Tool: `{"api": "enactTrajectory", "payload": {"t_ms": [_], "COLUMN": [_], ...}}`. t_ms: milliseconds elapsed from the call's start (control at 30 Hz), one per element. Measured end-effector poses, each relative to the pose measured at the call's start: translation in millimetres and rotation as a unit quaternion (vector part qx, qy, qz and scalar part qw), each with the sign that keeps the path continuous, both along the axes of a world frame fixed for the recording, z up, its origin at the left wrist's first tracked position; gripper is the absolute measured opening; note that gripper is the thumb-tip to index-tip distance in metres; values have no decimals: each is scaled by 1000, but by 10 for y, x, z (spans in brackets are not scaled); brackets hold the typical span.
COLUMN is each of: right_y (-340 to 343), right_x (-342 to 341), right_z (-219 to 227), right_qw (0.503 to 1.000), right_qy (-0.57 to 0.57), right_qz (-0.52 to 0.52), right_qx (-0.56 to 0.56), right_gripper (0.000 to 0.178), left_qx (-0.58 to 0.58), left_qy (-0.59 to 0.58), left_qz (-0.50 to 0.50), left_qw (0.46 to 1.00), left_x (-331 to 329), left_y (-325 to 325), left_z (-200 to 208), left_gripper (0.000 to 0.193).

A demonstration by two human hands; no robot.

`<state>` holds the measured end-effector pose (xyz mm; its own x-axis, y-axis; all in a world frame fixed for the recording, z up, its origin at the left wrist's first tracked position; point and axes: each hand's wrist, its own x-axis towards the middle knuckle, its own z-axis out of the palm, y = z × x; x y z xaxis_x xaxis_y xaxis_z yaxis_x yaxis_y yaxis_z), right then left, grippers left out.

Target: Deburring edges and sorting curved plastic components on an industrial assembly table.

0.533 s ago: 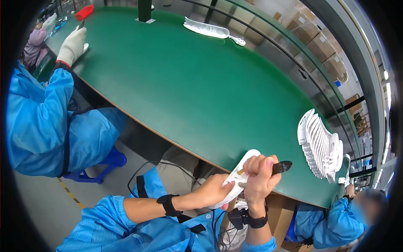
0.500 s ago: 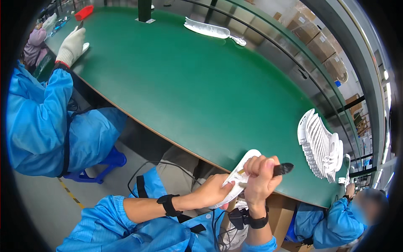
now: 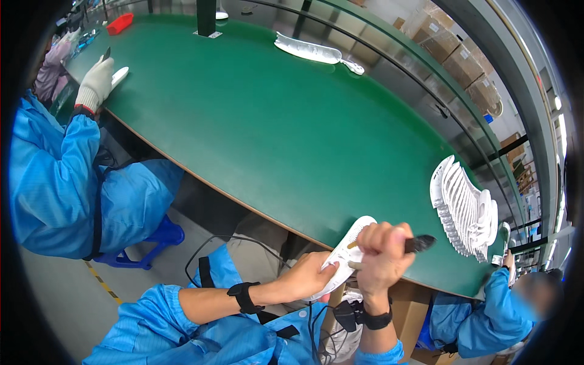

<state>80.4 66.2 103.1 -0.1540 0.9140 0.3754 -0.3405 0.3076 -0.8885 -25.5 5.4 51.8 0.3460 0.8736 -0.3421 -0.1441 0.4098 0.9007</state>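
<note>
My left hand (image 3: pixel 311 274) grips a long white plastic part (image 3: pixel 354 234) with a rounded, perforated upper end, tilted over the table's near edge. The thumb lies on its face. My right hand (image 3: pixel 383 252) is closed around a tool (image 3: pixel 421 244) with a thick black end pointing right. A thin brass-coloured tip shows on its other side, close to the part's face. The fist hides the middle of the tool, so its exact kind cannot be told.
A row of nested white plastic parts (image 3: pixel 465 207) stands at the right on the green table (image 3: pixel 243 134). One long white piece (image 3: pixel 307 50) lies by the far edge. Co-workers in blue sit left and right. A red tray (image 3: pixel 120 24) is far left; a cardboard box (image 3: pixel 409 307) stands below the edge.
My right hand and the tool have shifted slightly right, away from the white part. My left hand stays nearly still. The left co-worker's gloved hand and white piece have moved a little.
</note>
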Motion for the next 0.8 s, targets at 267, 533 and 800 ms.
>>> {"api": "enactTrajectory", "payload": {"t_ms": [267,533,800], "right_y": [-41,-122,-241], "right_x": [-65,134,54], "right_z": [15,156,-52], "right_qw": [996,992,977], "right_qy": [-51,46,36], "right_qz": [-60,-119,-191], "right_qx": [-37,-23,-84], "right_gripper": [33,35,32], "left_qx": [34,3,31], "left_qy": [26,9,38], "left_qz": [4,120,206], "left_qw": [999,993,977], "left_x": [30,352,534], "left_y": [-37,-160,-231], "left_z": [-55,1,-46], "left_gripper": [22,24,23]}}
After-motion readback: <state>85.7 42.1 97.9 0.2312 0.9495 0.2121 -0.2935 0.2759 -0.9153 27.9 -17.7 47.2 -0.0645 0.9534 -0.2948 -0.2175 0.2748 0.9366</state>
